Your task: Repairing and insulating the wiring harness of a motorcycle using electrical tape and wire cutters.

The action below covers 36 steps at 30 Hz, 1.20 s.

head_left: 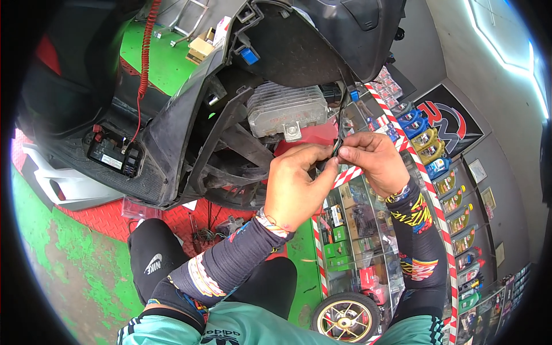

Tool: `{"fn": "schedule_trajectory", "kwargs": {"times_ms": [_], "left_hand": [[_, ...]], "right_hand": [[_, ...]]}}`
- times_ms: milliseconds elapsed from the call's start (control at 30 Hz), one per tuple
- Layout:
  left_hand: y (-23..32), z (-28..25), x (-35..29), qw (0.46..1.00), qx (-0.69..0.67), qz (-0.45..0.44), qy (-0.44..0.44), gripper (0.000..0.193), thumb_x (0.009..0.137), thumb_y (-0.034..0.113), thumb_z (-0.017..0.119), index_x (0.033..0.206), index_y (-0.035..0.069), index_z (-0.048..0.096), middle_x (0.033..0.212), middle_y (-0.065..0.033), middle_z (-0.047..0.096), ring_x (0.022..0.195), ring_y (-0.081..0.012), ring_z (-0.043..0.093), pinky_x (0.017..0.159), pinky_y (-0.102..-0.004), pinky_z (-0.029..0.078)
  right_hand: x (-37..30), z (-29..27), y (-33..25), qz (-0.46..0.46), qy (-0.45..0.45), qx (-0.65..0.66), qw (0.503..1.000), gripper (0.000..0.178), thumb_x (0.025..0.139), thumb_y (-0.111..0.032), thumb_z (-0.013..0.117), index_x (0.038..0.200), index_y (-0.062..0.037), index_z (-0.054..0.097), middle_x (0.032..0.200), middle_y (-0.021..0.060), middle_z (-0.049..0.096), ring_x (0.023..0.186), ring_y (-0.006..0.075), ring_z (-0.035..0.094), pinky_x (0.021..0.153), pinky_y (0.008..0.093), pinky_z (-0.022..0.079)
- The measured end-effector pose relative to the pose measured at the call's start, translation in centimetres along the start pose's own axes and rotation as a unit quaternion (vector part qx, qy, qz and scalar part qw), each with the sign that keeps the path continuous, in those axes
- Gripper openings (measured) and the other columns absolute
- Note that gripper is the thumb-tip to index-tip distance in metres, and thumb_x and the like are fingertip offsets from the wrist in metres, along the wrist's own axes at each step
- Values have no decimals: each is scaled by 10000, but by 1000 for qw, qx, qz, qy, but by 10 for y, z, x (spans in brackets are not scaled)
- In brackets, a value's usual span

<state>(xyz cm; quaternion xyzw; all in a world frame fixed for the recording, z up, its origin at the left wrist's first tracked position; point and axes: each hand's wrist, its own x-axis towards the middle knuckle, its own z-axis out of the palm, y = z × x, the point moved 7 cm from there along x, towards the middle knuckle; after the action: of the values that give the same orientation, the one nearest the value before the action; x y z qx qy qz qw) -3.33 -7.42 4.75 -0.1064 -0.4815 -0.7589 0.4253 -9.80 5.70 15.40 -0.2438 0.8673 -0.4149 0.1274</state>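
Both my hands meet at the front of a scooter with its front panels partly off. My left hand (300, 183) is closed, thumb and fingers pinching a dark wire bundle (343, 112) that hangs from the upper body. My right hand (375, 161) pinches the same bundle just beside it, thumb against forefinger. What lies between the fingertips is mostly hidden. Just behind and above the hands sits a finned grey metal unit (287, 109) with a bolt lug. Black plastic fairing (178, 138) surrounds it, with a blue connector (248, 56) higher up.
An open battery bay (115, 150) lies at left, with a red coiled cable (144, 75) running up from it. A glass display case (359, 230) edged in red-white tape stands at right, near a gold-rimmed wheel (345, 319). Bottles (425, 138) line the wall. Red lift plate (98, 230) lies below.
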Motion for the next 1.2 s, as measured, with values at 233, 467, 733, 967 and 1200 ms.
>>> {"fn": "schedule_trajectory", "kwargs": {"times_ms": [233, 467, 733, 967, 1200], "left_hand": [[-6, 2, -4, 995, -62, -68, -23, 140, 921, 13, 693, 1031, -72, 684, 951, -91, 736, 866, -113, 709, 745, -260, 577], [-17, -5, -5, 998, -46, -29, 43, 144, 863, 74, 706, 924, -49, 663, 793, -125, 666, 648, -146, 613, 602, -294, 499], [-23, 5, -2, 980, -122, -155, 31, 207, 939, 138, 714, 928, -65, 676, 780, -103, 708, 664, -98, 626, 622, -287, 504], [2, 0, 6, 998, 57, -23, 13, 179, 918, 116, 720, 913, -63, 726, 788, -148, 717, 668, -139, 663, 635, -300, 514], [10, 5, 4, 996, 58, -68, -14, 160, 944, 95, 699, 948, -65, 706, 814, -96, 722, 745, -99, 661, 676, -272, 527]], "right_hand": [[10, 13, 4, -21, -38, 69, 997, 190, 993, -129, 674, 1048, 51, 696, 924, 84, 726, 866, 142, 689, 833, 289, 560], [14, 34, 8, -42, -39, 102, 993, 227, 1005, -191, 675, 1041, 32, 698, 936, 58, 709, 886, 124, 666, 838, 291, 544], [9, 49, 24, -65, 7, 279, 958, 186, 1019, -208, 633, 1057, -33, 682, 976, 42, 698, 882, 140, 662, 767, 295, 534], [12, 52, 31, -79, 44, 364, 927, 143, 976, -145, 605, 1002, -16, 661, 963, 45, 649, 940, 146, 589, 877, 316, 456], [23, 66, 41, -116, 33, 431, 894, 286, 1004, -336, 551, 1011, -56, 610, 1063, 73, 628, 1033, 220, 582, 961, 371, 443]]}}
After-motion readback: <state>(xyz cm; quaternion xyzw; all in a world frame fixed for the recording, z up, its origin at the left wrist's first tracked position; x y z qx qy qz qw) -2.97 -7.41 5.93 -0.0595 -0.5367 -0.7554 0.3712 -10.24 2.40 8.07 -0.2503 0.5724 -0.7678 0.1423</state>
